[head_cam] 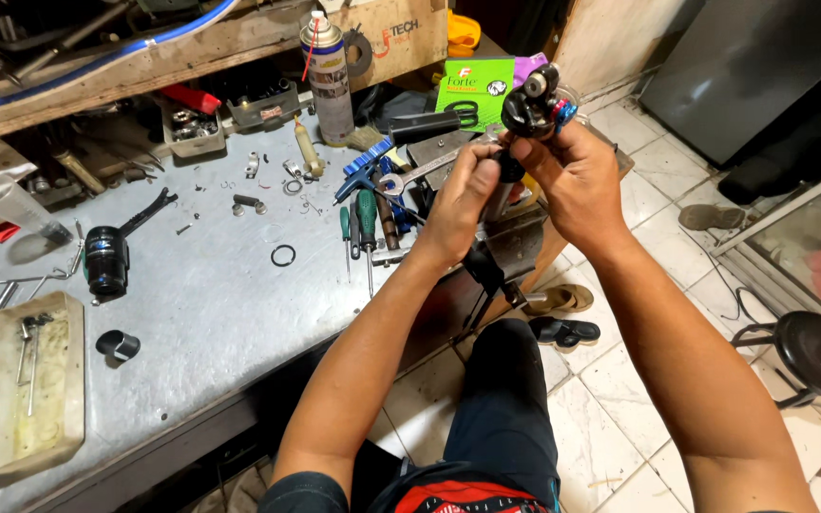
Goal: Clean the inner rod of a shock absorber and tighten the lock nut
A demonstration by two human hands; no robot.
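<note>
My right hand [572, 180] holds a small black mechanical part with a blue and silver fitting [534, 106] up in front of me, above the right end of the metal workbench [201, 304]. My left hand [463, 195] grips the lower black end of the same part [508, 169], fingers pinched on it. Both hands hover over a cluster of tools: a wrench [420, 173], green-handled screwdrivers [365, 214] and a blue tool [365, 163].
On the bench lie a black cylinder [106, 258], a black ring [283, 255], a short black sleeve [118, 344], a beige tray [28, 380] and a spray can [330, 76]. A green packet [472, 85] stands behind. Sandals [563, 331] and a black stool [814, 356] stand on the tiled floor.
</note>
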